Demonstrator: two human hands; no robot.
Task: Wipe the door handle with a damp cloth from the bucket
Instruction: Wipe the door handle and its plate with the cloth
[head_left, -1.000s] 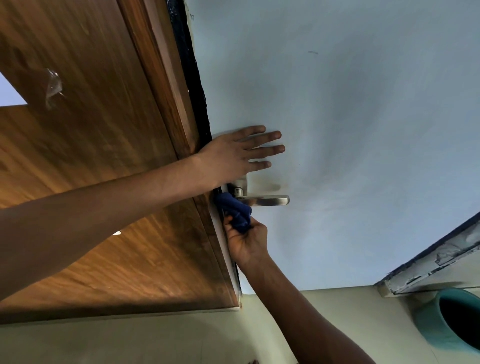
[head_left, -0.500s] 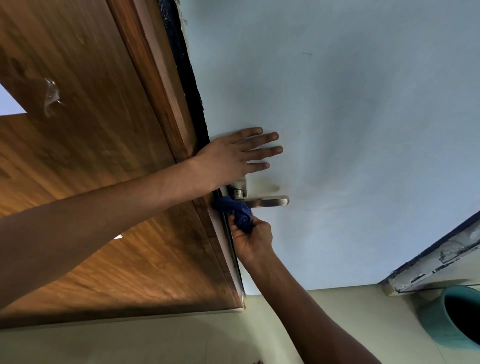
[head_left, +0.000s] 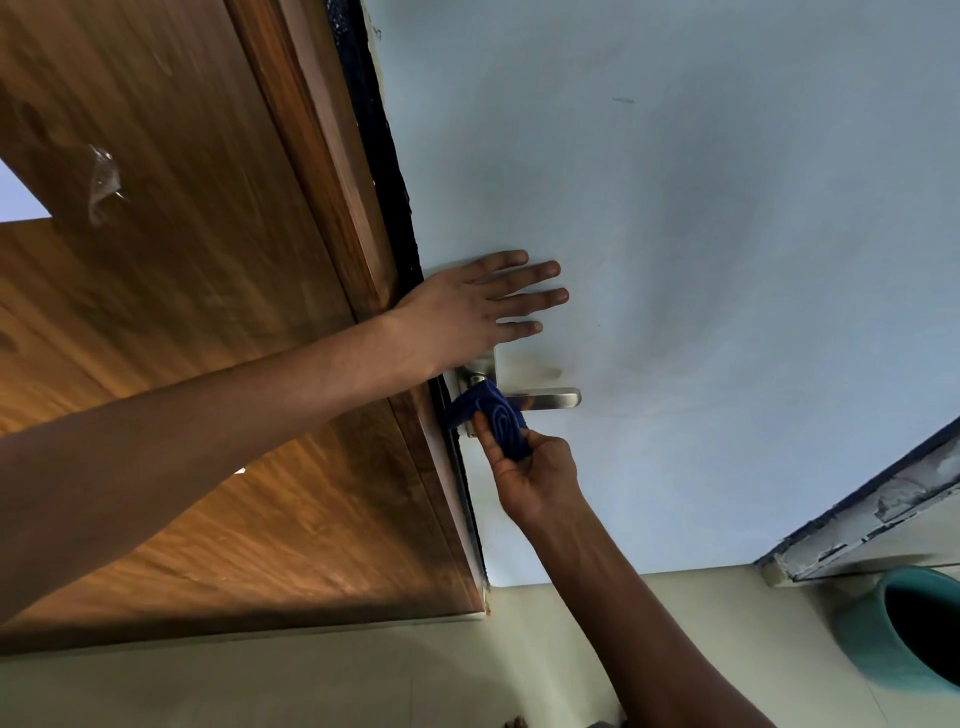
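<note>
The door handle (head_left: 545, 399), a brushed metal lever on a narrow metal plate, sits at the left edge of the pale blue door (head_left: 701, 260), its lever pointing right. A folded dark blue cloth (head_left: 498, 418) is pressed over the handle's pivot end, covering the part where the lever meets the plate; the free right end of the lever shows bare. The right hand (head_left: 535, 473) reaches up from below and is clenched around the cloth, thumb on its left side and fingers wrapped behind it. Just above the handle, the left hand (head_left: 467, 312) lies flat and released against the blue door, fingers spread and pointing right, grasping nothing, its heel close over the top of the metal plate. The left forearm crosses in from the left over a brown wooden panel (head_left: 182, 364) with a strong grain, which meets the blue door along a dark seam running down to the handle. A scrap of clear tape (head_left: 104, 182) clings to the wood at the upper left. At the lower right, near a worn, chipped frame edge (head_left: 857, 519), a teal bucket (head_left: 878, 639) stands on the pale floor (head_left: 363, 675), well apart from the hands; its inside looks dark.
</note>
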